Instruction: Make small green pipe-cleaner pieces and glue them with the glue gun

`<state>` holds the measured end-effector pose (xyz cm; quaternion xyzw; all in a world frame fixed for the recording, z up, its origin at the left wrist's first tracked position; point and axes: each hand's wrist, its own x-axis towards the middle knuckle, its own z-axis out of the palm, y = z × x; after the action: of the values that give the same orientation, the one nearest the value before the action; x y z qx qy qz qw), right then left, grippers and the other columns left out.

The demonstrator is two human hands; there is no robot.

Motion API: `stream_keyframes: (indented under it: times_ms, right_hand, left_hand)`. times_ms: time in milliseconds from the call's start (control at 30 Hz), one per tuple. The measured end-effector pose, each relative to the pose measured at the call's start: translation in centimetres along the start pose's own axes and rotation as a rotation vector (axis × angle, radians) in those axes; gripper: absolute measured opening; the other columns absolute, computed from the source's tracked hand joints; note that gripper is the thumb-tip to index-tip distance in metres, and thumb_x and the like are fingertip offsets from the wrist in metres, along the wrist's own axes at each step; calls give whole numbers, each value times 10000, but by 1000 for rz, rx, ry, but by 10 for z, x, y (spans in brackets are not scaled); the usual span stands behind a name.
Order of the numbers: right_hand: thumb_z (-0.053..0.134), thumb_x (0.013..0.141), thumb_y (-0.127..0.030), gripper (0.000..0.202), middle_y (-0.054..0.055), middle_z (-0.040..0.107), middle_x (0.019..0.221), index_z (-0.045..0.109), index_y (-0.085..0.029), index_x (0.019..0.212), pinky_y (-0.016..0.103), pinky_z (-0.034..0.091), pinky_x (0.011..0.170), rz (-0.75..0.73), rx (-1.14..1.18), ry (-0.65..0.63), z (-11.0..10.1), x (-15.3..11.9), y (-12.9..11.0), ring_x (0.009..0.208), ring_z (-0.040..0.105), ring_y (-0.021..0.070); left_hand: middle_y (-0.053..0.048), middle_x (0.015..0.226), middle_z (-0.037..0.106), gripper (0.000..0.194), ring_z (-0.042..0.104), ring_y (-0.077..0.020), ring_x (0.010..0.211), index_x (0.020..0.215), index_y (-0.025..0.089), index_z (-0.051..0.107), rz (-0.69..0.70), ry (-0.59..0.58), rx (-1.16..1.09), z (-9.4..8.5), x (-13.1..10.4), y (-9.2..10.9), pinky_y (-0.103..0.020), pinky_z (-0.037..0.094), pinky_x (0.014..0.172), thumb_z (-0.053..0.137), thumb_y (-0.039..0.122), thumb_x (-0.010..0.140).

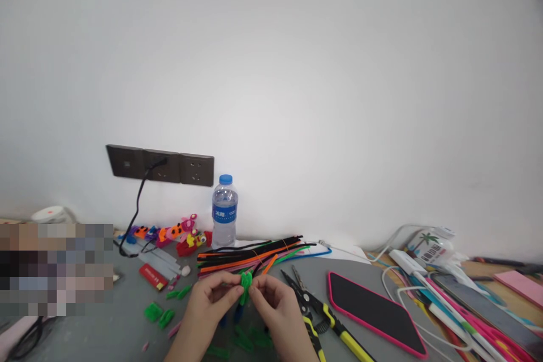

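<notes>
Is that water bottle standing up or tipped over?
Upright: the bottle stands straight, with its blue cap at the top.

Left hand (213, 298), right hand (275, 301), pinched green piece (245, 280)

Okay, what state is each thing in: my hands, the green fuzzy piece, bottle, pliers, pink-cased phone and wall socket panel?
Left hand: pinching
Right hand: pinching
Green fuzzy piece: held between both hands
Bottle: upright, capped
Pliers: lying open
Phone: lying flat, screen dark
Socket panel: black plug inserted
</notes>
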<state>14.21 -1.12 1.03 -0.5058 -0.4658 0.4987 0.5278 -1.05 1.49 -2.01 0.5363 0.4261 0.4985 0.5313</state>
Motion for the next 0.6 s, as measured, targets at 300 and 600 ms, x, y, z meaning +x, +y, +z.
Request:
stream_keyframes:
  times_ms: [300, 600]
  right_hand:
    - [753, 590, -619, 518, -21, 471, 549, 573, -134, 607, 219, 298, 491, 3, 4, -8, -1, 1, 2, 524, 388, 102]
    - [717, 670, -592, 484, -17, 466, 589, 568, -132, 658, 220, 294, 516, -14, -22, -72, -4, 2, 7, 554, 381, 106]
  left_hand:
    - [-86, 843, 790, 188, 719, -258, 828, 778, 172, 785, -7, -6, -5, -1, 2, -2, -301, 576, 766, 792, 325, 669]
    - [-85, 846, 785, 196, 713, -253, 832, 784, 173, 779, -24, -5, -66, 2, 0, 0, -297, 565, 778, 796, 329, 666]
